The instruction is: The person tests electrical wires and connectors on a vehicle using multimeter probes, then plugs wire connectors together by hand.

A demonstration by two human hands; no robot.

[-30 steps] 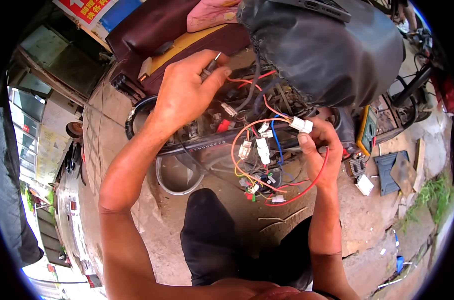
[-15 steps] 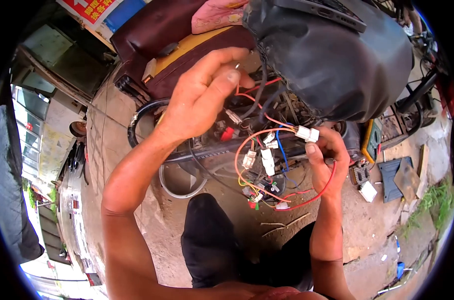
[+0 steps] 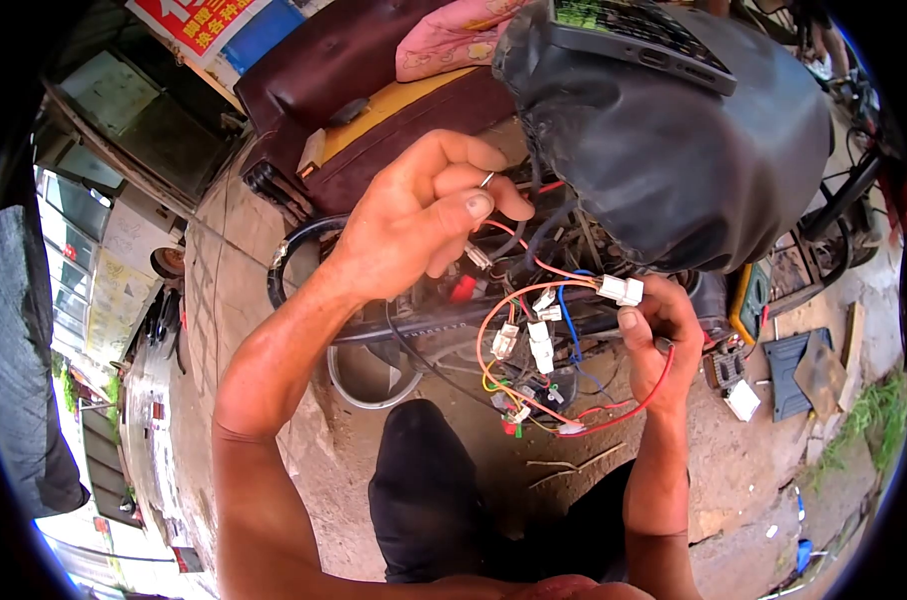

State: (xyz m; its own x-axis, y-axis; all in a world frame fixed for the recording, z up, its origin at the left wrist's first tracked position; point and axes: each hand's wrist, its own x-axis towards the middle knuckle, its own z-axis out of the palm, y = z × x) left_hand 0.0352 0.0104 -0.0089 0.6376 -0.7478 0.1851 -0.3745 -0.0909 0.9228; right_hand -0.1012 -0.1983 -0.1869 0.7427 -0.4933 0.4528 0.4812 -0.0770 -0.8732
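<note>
My left hand (image 3: 424, 215) is closed in a pinch. A small shiny metal terminal (image 3: 487, 180) pokes out between its thumb and fingers, and an orange-red wire (image 3: 504, 232) runs up toward it. A white plastic connector (image 3: 621, 290) is gripped between the thumb and fingers of my right hand (image 3: 664, 335). Orange wires lead out of its left side. A red wire (image 3: 639, 400) loops up into the right palm, its end hidden. Between the hands hang more white connectors (image 3: 541, 345) on a wiring harness, with a blue wire (image 3: 572, 325) beside them.
Ahead stands a black covered seat (image 3: 674, 150) with a dark device (image 3: 644, 50) on top. Below it is a black frame tube (image 3: 424, 328). A maroon sofa (image 3: 314, 80) stands behind. A yellow-edged meter (image 3: 749, 300) lies right, near a black tray (image 3: 799, 370).
My left hand has come down and slightly right, with the terminal showing more clearly. My right hand keeps its grip on the white connector. The whole view has shifted slightly.
</note>
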